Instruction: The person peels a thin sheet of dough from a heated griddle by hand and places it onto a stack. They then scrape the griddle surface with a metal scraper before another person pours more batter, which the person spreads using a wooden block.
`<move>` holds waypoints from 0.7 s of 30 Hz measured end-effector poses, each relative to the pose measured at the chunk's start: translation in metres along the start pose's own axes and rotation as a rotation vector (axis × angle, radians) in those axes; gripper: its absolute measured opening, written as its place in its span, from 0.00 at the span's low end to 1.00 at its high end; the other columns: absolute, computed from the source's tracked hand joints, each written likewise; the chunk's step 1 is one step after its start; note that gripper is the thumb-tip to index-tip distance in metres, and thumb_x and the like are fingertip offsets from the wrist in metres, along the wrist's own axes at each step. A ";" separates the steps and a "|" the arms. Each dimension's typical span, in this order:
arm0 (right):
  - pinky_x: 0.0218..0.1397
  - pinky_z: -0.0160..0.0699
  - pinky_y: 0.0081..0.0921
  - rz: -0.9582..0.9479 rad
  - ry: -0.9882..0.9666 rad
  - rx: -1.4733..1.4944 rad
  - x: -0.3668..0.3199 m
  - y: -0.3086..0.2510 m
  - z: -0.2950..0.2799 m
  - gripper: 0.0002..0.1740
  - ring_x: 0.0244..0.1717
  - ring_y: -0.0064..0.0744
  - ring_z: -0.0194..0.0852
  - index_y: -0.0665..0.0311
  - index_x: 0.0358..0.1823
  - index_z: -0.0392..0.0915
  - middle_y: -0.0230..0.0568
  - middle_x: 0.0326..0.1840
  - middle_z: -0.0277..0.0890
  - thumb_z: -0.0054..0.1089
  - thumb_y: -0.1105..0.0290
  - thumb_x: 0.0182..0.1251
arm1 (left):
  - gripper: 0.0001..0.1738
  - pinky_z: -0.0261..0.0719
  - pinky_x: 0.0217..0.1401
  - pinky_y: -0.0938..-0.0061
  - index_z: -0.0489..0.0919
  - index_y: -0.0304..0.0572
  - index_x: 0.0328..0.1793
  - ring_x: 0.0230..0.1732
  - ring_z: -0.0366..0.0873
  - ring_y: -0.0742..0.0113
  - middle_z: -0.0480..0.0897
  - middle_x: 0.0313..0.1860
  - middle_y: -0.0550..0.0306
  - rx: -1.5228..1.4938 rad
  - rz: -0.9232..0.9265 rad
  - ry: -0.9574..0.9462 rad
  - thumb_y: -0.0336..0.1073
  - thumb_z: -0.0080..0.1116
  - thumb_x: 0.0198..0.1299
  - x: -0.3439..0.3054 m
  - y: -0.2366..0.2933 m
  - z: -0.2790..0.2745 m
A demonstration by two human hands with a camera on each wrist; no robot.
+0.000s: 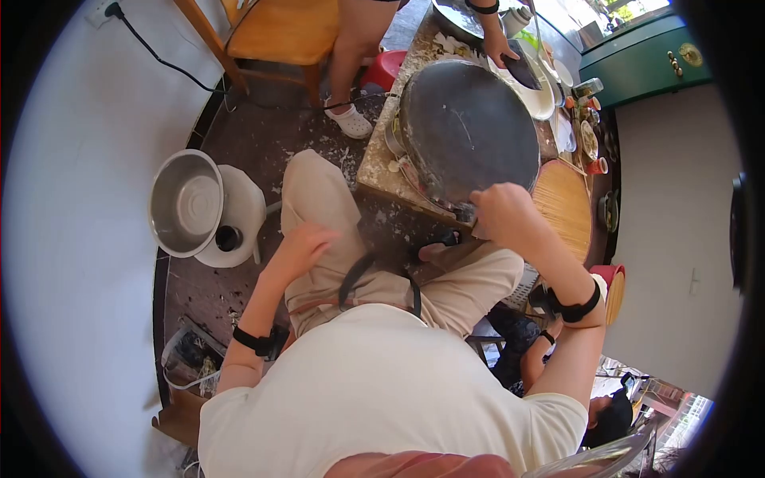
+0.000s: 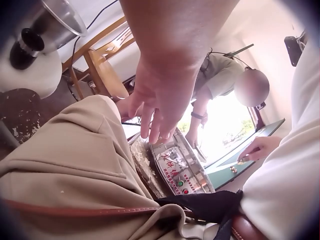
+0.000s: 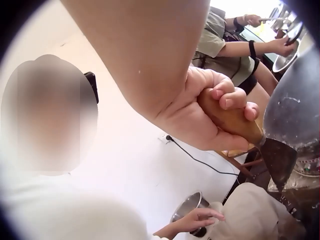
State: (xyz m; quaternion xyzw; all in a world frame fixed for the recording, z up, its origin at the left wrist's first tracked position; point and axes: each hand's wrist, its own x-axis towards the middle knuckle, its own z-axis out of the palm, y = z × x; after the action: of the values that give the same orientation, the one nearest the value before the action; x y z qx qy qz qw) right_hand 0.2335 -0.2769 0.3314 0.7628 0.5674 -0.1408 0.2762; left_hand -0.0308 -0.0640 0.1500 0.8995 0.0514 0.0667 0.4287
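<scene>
My right hand [image 1: 506, 213] is at the near edge of a round dark griddle [image 1: 466, 119]. In the right wrist view its fingers wrap round the wooden handle of a scraper [image 3: 232, 120]. The scraper's dark triangular blade [image 3: 278, 159] points down beside the griddle rim. My left hand [image 1: 307, 245] hangs over my left thigh and holds nothing; its fingers look loose in the left wrist view. Below the griddle, a metal front panel [image 2: 172, 167] carries red lettering and red and green buttons.
A steel bowl [image 1: 187, 209] and white stool [image 1: 245, 209] stand left. Another person's hand [image 1: 498, 49] holds a dark flat thing behind the griddle. A woven round mat [image 1: 562, 203] and several jars lie right. A cord [image 1: 159, 57] runs from the wall; a wooden chair [image 1: 279, 36] stands behind.
</scene>
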 end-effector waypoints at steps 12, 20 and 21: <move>0.30 0.78 0.33 0.376 0.521 0.222 0.047 -0.022 0.050 0.08 0.30 0.42 0.80 0.59 0.40 0.74 0.42 0.27 0.74 0.56 0.68 0.60 | 0.13 0.72 0.48 0.61 0.78 0.42 0.47 0.43 0.74 0.49 0.78 0.38 0.49 0.011 0.101 -0.062 0.27 0.55 0.54 0.023 0.009 0.005; 0.40 0.78 0.42 0.369 0.302 0.510 -0.014 0.059 0.050 0.09 0.36 0.52 0.79 0.63 0.32 0.81 0.49 0.29 0.80 0.55 0.67 0.57 | 0.14 0.72 0.50 0.62 0.78 0.43 0.49 0.45 0.75 0.51 0.80 0.42 0.51 0.053 0.075 -0.075 0.27 0.55 0.55 0.018 0.017 0.008; 0.38 0.77 0.42 0.309 0.246 0.503 -0.035 0.044 0.049 0.08 0.33 0.53 0.78 0.62 0.34 0.81 0.50 0.27 0.79 0.55 0.69 0.56 | 0.14 0.72 0.50 0.62 0.78 0.43 0.49 0.45 0.75 0.51 0.80 0.41 0.51 0.045 0.064 -0.083 0.26 0.55 0.54 0.018 0.018 0.009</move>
State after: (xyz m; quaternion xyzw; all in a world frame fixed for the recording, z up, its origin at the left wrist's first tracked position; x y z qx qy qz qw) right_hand 0.2690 -0.3424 0.3217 0.8957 0.4212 -0.1398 0.0267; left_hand -0.0112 -0.0789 0.1596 0.9121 0.0064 0.0418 0.4079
